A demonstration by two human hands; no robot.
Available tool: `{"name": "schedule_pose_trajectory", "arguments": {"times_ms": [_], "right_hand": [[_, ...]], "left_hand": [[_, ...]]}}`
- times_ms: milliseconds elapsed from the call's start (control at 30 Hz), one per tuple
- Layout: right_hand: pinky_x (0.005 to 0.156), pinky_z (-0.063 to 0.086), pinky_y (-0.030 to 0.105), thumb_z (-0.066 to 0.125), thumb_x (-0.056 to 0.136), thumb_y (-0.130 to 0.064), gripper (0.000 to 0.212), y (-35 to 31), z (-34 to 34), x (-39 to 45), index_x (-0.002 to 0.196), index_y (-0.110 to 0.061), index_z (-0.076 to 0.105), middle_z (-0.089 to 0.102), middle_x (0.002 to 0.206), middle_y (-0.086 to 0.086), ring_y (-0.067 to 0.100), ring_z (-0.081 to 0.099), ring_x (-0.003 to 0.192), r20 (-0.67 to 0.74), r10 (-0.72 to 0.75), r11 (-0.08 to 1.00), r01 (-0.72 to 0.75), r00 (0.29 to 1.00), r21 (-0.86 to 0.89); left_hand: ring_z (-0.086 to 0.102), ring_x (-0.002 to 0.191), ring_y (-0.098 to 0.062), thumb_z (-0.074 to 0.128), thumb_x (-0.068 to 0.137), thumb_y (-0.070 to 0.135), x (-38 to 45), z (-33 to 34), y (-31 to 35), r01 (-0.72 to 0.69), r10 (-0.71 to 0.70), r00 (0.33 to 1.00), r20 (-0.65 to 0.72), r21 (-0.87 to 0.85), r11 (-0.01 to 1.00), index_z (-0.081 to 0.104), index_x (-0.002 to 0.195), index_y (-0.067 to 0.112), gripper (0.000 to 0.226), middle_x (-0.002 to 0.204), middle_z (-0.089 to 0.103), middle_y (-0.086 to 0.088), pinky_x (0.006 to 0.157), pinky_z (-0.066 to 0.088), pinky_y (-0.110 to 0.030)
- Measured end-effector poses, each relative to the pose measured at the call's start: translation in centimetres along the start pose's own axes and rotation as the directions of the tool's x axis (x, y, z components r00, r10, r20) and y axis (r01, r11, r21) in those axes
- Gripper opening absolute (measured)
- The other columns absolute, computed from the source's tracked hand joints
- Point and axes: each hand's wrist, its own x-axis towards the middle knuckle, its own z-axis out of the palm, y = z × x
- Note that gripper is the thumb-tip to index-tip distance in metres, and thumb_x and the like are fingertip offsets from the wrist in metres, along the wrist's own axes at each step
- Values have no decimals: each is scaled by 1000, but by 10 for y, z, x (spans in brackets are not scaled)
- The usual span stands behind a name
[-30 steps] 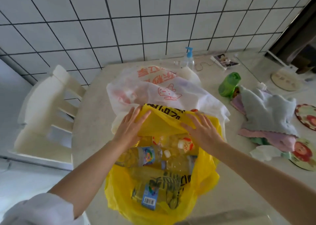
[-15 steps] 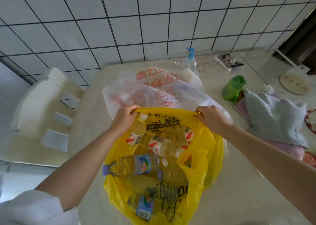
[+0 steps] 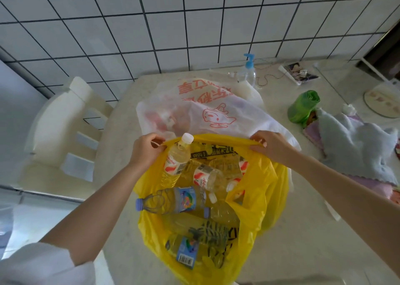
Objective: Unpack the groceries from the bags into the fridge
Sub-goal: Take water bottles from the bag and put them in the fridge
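A yellow plastic bag (image 3: 259,198) lies on the pale table (image 3: 303,241), its mouth stretched wide. My left hand (image 3: 145,150) grips the far rim at the left and my right hand (image 3: 270,146) pinches the same rim at the right. Inside lie several clear plastic bottles: one with a white cap and red-and-white label (image 3: 177,161) leans up by my left hand, one with a blue cap and colourful label (image 3: 173,200) lies across the middle. Behind the yellow bag sits a white bag with red print (image 3: 205,113), its contents only dimly visible.
A white chair (image 3: 65,128) stands left of the table. A pump bottle (image 3: 247,72) stands at the back by the tiled wall. At the right lie a green roll (image 3: 302,106), a pile of cloths (image 3: 355,146) and a round coaster (image 3: 383,100).
Both hands went from lying flat on the yellow bag to gripping its rim and pulling it open and up. More bottles now show inside.
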Motion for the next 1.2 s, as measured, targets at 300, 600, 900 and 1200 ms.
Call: {"name": "schedule_pose_trajectory", "arguments": {"times_ms": [300, 600, 900, 1200], "right_hand": [[101, 40, 29, 55, 93, -11, 26, -83, 42, -57, 117, -16, 62, 56, 121, -1, 17, 45, 118, -121, -443, 893, 425, 888, -152], [89, 52, 34, 58, 92, -35, 58, -70, 91, -84, 140, -15, 33, 35, 144, 9, 25, 55, 115, 179, -119, 956, 161, 977, -244], [76, 53, 31, 56, 93, -42, 43, -64, 103, -81, 123, -12, 51, 61, 116, 6, 22, 62, 100, 109, 15, 979, 8, 994, -204], [57, 45, 27, 49, 97, -36, 28, -80, 82, -86, 112, -13, 52, 58, 90, -1, 17, 56, 75, 40, -9, 985, 16, 999, -173]], "left_hand": [[52, 89, -18, 70, 80, 7, -64, -11, -16, -146, 152, 977, -152, 46, 988, 50, 130, 14, 54, 113, 51, -7, 74, 51, -36], [52, 108, -25, 68, 87, 30, -131, 7, -38, -115, 100, 991, 85, 203, 972, 56, 123, 12, 42, 116, 54, -5, 83, 52, -40], [48, 118, -26, 69, 78, 55, -142, 6, -47, -44, -69, 959, 277, 382, 923, 45, 137, 20, 73, 130, 49, -3, 94, 48, -40], [55, 106, -15, 83, 63, 52, -134, -14, -18, -116, -2, 963, 269, 421, 900, 59, 127, 24, 74, 116, 57, 3, 84, 49, -29]]}}
